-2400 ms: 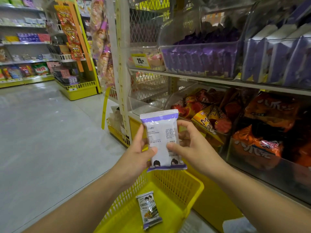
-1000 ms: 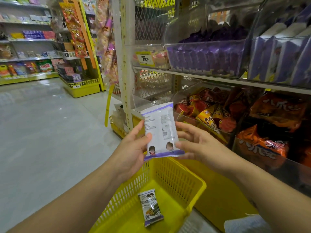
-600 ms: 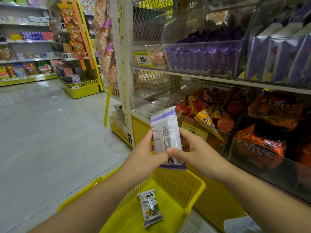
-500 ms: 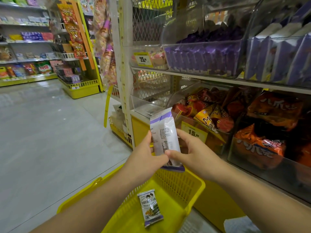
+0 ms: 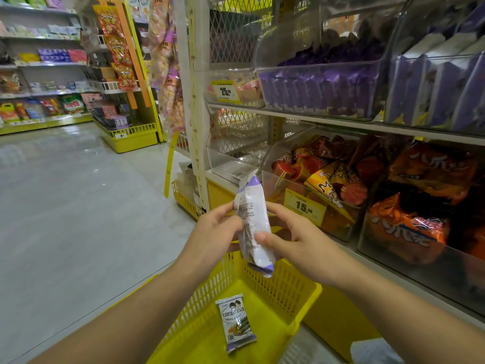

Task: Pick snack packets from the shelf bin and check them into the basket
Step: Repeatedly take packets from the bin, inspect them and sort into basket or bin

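A white and purple snack packet [image 5: 251,224] stands almost edge-on above the yellow basket [image 5: 286,287]. My left hand [image 5: 214,233] pinches its left edge and my right hand [image 5: 294,239] grips its right side with the thumb on its face. A second packet [image 5: 235,321] of the same kind lies face up on the basket floor. On the upper shelf to the right, a clear shelf bin [image 5: 320,88] holds several purple packets.
Clear bins of orange and red snack bags [image 5: 409,195] fill the lower shelf on the right, with a yellow price tag [image 5: 303,207] in front. A white shelf post [image 5: 195,101] stands ahead. Grey aisle floor [image 5: 65,206] stretches left toward further shelves [image 5: 44,74].
The packet has turned from facing me with its back to nearly edge-on between my hands, and it has tilted lower over the basket. The packet inside the basket has stayed put.
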`<state>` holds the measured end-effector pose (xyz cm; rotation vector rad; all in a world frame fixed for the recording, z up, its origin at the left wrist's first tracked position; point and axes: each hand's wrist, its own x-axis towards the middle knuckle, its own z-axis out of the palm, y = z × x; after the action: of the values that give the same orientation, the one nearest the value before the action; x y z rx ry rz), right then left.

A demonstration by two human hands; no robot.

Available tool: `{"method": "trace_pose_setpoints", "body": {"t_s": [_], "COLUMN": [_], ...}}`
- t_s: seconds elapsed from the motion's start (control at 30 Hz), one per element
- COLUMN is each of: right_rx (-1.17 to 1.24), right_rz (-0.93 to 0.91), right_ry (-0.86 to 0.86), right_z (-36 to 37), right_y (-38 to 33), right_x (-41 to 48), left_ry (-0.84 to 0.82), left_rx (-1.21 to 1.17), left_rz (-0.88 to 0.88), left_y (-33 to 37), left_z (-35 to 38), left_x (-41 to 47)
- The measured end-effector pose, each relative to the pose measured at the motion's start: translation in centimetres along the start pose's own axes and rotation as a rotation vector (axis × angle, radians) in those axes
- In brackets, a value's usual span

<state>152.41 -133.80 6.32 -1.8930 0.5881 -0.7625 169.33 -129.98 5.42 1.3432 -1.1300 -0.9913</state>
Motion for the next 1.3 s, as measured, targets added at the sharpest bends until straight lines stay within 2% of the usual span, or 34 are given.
{"method": "trace_pose_setpoints", "body": {"t_s": [0.27,0.4,0.5,0.57,0.63,0.77,0.9,0.97,1.1,1.23,1.3], "right_rx": [-0.101,-0.001,0.055,0.065,0.011,-0.163,-0.161,-0.041,0.031,0.145,0.239], "right_rz": [-0.020,0.024,0.078,0.090,0.061,0.042,0.141,0.181,0.143,0.152,0.172], "right_ry": [-0.047,-0.061,-0.040,0.022,0.086,0.071,0.094,0.121,0.147,0.285,0.374], "right_z": [-0.1,-0.1,-0.1,0.1,0.5,1.3,-0.1,-0.9,-2.5,-4.6,-5.8], "right_y": [0.2,0.4,1.0,1.1,0.9,0.3,-1.2,-1.7,-3.0,-5.1,-6.8], "right_x": [0.0,0.1,0.3,0.4,0.3,-0.1,-0.4,-1.2,-3.5,-5.7,-6.7], "left_ry": [0.054,0.037,-0.069,-0.184,-0.221,-0.169,-0.037,-0.001,-0.154,-0.403,-0.442], "left_rx": [-0.094,-0.118,-0.182,-0.244,-0.300,-0.417,-0.588,-0.568,-0.426,-0.456,-0.436], "left_rz": [-0.104,-0.159,-0.202,-0.188,-0.191,-0.187,-0.127,-0.105,-0.001,-0.007,-0.007], "left_y": [-0.1,-0.1,-0.2,-0.3,-0.6,-0.8,0.2,1.0,2.8,5.7,7.9], "left_z": [-0.6,-0.5,-0.2,0.5,1.6,2.4,2.4,2.9,4.4,5.9,7.2], "left_x": [0.4,0.4,0.1,-0.3,-0.8,-1.3,-1.7,-2.2,-4.1,-4.9,-5.0]}}
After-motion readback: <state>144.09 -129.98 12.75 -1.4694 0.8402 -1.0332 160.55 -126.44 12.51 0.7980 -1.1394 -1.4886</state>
